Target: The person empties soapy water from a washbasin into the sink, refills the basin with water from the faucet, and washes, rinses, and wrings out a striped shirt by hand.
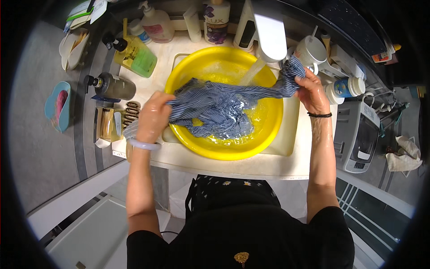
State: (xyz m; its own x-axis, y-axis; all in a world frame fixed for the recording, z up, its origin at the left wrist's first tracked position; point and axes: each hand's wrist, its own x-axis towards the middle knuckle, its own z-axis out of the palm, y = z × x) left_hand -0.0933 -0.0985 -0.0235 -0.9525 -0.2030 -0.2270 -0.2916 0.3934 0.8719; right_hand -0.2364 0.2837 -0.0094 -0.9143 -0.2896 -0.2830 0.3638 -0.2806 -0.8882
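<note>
A wet blue-and-white striped garment (pixel 219 105) is stretched across a yellow basin (pixel 197 145) that sits in the sink. My left hand (pixel 154 115) grips its left end at the basin's rim. On the other side my right hand (pixel 313 92) is closed round a bunched end, lifted above the right rim. Between them the middle of the cloth sags into sudsy water. From the white faucet (pixel 271 36) a stream of water runs into the basin, just left of the raised end. What kind of garment it is, I cannot tell.
Pump bottles stand along the counter's left and back: a green one (pixel 139 58), a dark one (pixel 116 87) and a pink-white one (pixel 156 27). At the right are a white mug (pixel 310 51), a white jar (pixel 349 87) and a grey-white appliance (pixel 360 136). The counter edge (pixel 233 170) runs before my body.
</note>
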